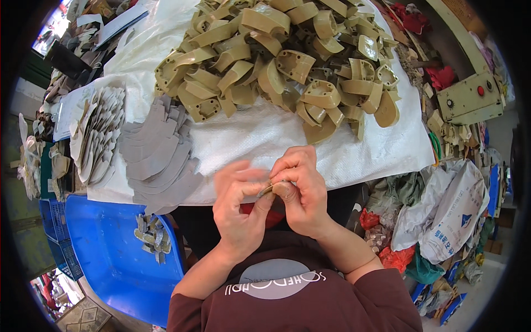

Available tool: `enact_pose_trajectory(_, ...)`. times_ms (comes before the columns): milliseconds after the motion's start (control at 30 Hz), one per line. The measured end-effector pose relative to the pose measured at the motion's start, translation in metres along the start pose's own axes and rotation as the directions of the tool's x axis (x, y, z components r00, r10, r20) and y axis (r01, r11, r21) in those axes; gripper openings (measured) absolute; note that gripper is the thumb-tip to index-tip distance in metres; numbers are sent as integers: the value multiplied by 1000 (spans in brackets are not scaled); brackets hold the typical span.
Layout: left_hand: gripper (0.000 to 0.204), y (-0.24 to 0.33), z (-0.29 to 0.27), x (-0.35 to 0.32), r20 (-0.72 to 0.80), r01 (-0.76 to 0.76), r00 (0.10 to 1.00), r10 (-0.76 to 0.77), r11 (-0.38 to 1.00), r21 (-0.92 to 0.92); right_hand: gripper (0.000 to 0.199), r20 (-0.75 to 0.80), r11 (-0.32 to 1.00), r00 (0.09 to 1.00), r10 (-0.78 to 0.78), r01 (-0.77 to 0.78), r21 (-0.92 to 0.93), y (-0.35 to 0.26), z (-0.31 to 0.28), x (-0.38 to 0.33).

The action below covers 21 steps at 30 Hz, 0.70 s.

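Note:
Both hands meet just off the front edge of the sheeted table, over my lap. My left hand point(239, 207) pinches one side of a small curved tan-and-grey piece point(267, 190); its upper fingers are smeared by motion. My right hand point(302, 192) grips the other side between thumb and bent fingers. Most of the piece is hidden by the fingers, so its kind cannot be made out. Beyond the hands lies a large heap of glossy olive-tan moulded pieces point(265, 21), shaped like shoe heels, some with small holes. Flat grey cut pieces point(152, 152) fan out left of the hands.
White woven sheeting point(221, 146) covers the table. Paler cut pieces point(99, 133) stand stacked farther left. Several grey-tan pieces point(154, 238) lie in a blue tub point(110, 260) below the table's left edge. Bags point(453, 210) crowd the right, below a green control box point(470, 99).

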<state>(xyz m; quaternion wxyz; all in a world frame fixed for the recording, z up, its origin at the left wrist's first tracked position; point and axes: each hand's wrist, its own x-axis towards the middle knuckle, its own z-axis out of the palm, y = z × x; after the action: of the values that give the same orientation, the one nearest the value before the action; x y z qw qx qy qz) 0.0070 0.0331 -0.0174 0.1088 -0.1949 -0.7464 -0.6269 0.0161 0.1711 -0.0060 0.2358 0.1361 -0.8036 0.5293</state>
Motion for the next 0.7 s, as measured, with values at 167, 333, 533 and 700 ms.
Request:
enact_pose_trajectory(167,19,7,-8,7,24,10,1000,-10,1000,4,8,176,760,935,308,-353,546,2,-9,-7)
enact_pose_trajectory(333,22,-2,-17,13,130,-372,926,354,914,162,56,392,639,844,367,-534,553,13,-29,2)
enact_pose_trajectory(533,34,-14,-17,4,89,-367,926,367,930,-14,64,264,906,960,94,-192,378,19,-32,5)
enact_pose_trajectory(700,87,-2,-20,2,520,521,817,-249,705,-482,71,222,927,974,42,-121,356,9,-22,-5)
